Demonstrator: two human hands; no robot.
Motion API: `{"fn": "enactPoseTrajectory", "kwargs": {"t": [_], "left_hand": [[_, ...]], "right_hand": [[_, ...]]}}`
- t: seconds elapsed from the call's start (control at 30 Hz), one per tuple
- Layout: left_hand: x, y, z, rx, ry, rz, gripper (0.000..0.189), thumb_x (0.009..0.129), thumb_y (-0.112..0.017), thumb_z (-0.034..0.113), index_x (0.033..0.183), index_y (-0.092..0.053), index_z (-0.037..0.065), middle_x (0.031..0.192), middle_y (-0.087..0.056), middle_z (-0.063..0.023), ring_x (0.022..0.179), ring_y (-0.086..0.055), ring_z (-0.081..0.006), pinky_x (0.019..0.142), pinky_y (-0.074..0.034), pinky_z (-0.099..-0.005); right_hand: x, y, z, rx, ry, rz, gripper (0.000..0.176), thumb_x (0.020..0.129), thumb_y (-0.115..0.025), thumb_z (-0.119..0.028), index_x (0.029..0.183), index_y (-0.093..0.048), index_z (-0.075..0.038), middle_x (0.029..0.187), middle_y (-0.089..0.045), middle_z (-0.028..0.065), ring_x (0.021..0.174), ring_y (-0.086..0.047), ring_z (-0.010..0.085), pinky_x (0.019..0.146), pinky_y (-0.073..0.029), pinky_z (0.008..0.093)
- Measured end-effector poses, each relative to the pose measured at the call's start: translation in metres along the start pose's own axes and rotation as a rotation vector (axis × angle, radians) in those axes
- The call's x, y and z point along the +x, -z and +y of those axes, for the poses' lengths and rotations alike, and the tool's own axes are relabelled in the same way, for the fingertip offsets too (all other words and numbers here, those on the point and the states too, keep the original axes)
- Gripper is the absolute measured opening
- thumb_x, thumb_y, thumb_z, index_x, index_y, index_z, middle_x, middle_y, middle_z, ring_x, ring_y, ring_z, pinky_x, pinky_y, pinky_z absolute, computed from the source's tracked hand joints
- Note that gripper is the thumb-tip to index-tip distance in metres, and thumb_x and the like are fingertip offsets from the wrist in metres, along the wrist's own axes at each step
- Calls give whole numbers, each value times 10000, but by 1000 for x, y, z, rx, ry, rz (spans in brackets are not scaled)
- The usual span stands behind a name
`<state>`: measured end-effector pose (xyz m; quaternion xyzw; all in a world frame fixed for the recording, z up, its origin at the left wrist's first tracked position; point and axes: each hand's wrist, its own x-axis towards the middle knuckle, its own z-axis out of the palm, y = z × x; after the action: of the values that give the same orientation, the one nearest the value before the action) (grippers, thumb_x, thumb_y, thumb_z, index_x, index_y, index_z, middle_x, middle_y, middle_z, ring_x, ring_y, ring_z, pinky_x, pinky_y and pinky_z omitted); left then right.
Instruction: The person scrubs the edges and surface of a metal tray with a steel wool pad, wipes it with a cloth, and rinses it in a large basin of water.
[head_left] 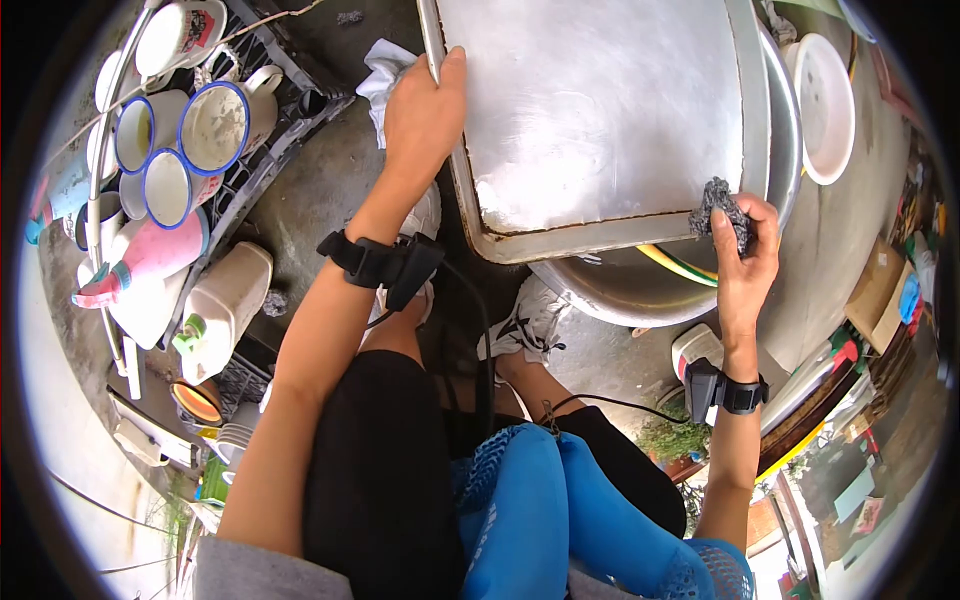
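A large metal baking tray (600, 110) with brown stains along its inner edges is tilted over a round metal basin (640, 300). My left hand (428, 110) grips the tray's left rim, thumb on top. Near the tray's lower right corner, my right hand (745, 240) pinches a grey steel wool scrubber (718, 208) against the inner edge. A yellow-and-green hose (680, 265) shows in the basin beneath the tray. Behind my left hand lies a white cloth (385, 75).
Blue-rimmed enamel mugs (215, 128) sit in a dark crate (290, 110) on the left, near a pink spray bottle (160, 245) and a white jug (225, 310). A white tub (822, 110) stands at upper right. Another scrubber (275, 302) lies on the floor.
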<state>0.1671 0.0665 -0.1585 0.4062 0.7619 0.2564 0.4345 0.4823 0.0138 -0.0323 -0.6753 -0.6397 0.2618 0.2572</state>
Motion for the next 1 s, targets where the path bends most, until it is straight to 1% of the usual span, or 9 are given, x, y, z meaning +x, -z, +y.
{"fn": "enactPoseTrajectory", "kwargs": {"t": [0.07,0.23,0.37,0.47,0.53,0.77,0.87,0.93,1.0], "left_hand": [[-3,2,5,4,5,-2,572,976,-419,472,1146,-640,-28,1029,-673,-275,1009,-630,-433,898,-468,-471],[-6,1,8,-23,-15,50,556,971,-440,481,1120,-650,-11,896,-685,-229,891,-655,-386,832,-487,-446],[-5,0,5,-45,-20,41,546,963,-469,475,1104,-650,-20,785,-672,-201,767,-661,-333,771,-503,-422],[-5,0,4,-29,-20,55,557,963,-470,480,1109,-651,-26,788,-673,-200,766,-664,-329,767,-502,-421],[-1,-3,-2,-21,-41,70,563,962,-471,482,1117,-651,-28,792,-675,-200,766,-665,-329,767,-502,-422],[-7,3,8,-69,29,14,577,953,-479,489,1150,-644,-28,849,-678,-211,828,-665,-315,797,-496,-409],[-5,-1,4,-95,19,40,562,949,-500,475,1174,-634,-22,901,-687,-195,862,-664,-286,801,-495,-385],[-2,-2,1,-170,26,33,552,945,-517,458,1188,-626,-25,938,-690,-187,885,-661,-275,808,-492,-375],[-2,-6,1,-242,32,22,544,941,-534,441,1202,-618,-29,974,-693,-179,908,-658,-264,814,-490,-364]], "right_hand": [[-21,28,3,-207,221,-178,250,782,-745,24,996,-628,-27,1005,-627,120,914,-627,232,822,-504,303],[-60,9,29,-264,148,-701,201,795,-765,-125,975,-688,-82,1013,-672,85,838,-665,258,763,-542,359],[-62,-48,73,-324,115,-739,206,838,-723,-210,999,-702,-83,1079,-678,117,895,-674,277,765,-545,382],[-63,-86,119,-735,32,-842,231,867,-682,-200,1058,-694,-70,1106,-671,155,967,-660,327,815,-540,416],[-68,-100,147,-900,241,-766,364,851,-691,-179,1189,-620,-63,1111,-649,189,1039,-607,397,896,-510,447],[-64,-36,80,-452,40,-755,289,867,-661,-101,1149,-621,-50,1166,-630,188,1086,-591,392,928,-485,445],[-65,10,43,-341,-23,-580,234,879,-655,-61,1108,-618,-33,1163,-618,155,1063,-607,322,896,-501,424],[-63,28,36,-316,-72,-156,256,893,-659,-45,1144,-604,-53,1146,-600,131,1040,-605,300,890,-496,383],[-50,31,29,-410,-7,10,271,926,-634,-69,1194,-596,-74,1138,-589,133,1050,-597,290,890,-494,366]]}}
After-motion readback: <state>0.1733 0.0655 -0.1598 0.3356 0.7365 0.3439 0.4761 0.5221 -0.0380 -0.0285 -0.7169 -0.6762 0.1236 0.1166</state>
